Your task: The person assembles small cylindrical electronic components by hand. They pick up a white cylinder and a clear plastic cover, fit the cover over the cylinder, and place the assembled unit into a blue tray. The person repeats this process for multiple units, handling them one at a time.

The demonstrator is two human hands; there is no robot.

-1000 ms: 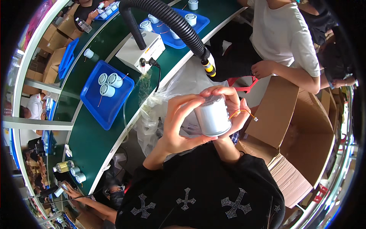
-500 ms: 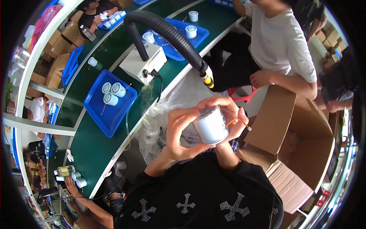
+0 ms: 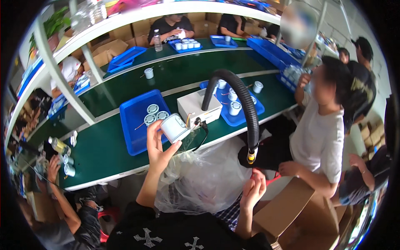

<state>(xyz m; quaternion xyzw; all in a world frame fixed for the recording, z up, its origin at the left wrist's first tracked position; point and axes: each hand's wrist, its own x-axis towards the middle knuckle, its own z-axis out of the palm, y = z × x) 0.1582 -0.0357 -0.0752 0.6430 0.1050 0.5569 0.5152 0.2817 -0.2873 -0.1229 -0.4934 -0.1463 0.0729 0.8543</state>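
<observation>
My left hand (image 3: 156, 152) grips a white cylindrical housing (image 3: 173, 128) between thumb and fingers, tilted and raised in front of a blue tray (image 3: 132, 139). A short wire lead (image 3: 188, 120) sticks up from the housing's right end. Three similar white housings (image 3: 153, 109) stand in that tray. My right hand (image 3: 254, 189) is apart from it, fingers curled, below the tip of a black flexible hose (image 3: 250, 108); whatever lies in its fingers, if anything, is hidden. A sheet of clear plastic (image 3: 200, 179) spreads between my two forearms.
The hose rises from a white box (image 3: 196, 109) on the green table (image 3: 98, 152). Another blue tray (image 3: 250, 118) with white housings lies right of it. An open cardboard box (image 3: 291, 208) stands at my right, beside a seated person in a white shirt (image 3: 318, 141). Another person's hand (image 3: 53, 168) is at far left.
The housing was between both hands near my chest; now my left hand alone carries it, further left and toward the tray. My right hand has let go and drawn back. The view has turned.
</observation>
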